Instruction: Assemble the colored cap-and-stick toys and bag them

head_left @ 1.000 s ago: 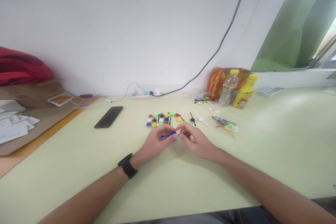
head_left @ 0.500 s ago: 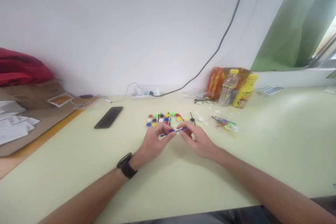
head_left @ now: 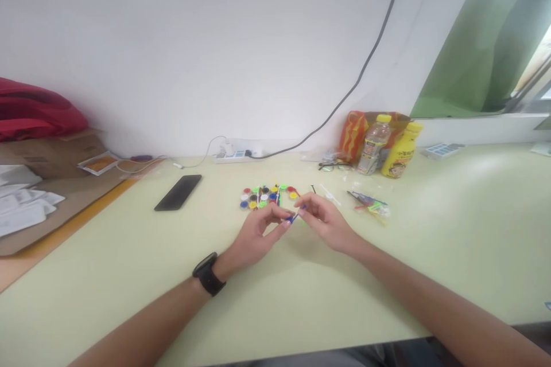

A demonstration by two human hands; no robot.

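A small blue plastic piece (head_left: pixel 290 219) with a rounded part and a thin strip is held between both hands above the table. Thumb and fingers of my left hand (head_left: pixel 258 235) pinch its rounded end. My right hand (head_left: pixel 325 221) grips the strip's upper end, and the fingers hide part of it. Just beyond the hands lies a group of coloured round discs (head_left: pixel 252 205) and thin sticks, in red, green, yellow, blue, black and white. A white stick (head_left: pixel 330 194) lies past my right hand, partly hidden by it.
A clear bag of coloured sticks (head_left: pixel 369 204) lies to the right. Behind it stand a clear bottle (head_left: pixel 373 146) and a yellow bottle (head_left: pixel 401 152), with eyeglasses (head_left: pixel 327 167) alongside. A black phone (head_left: pixel 178 192) lies left. A power strip (head_left: pixel 236 155) sits against the wall.
The blue piece has turned, its strip now slanting up toward my right hand. My right hand has shifted slightly up and to the right, while my left hand has barely moved.
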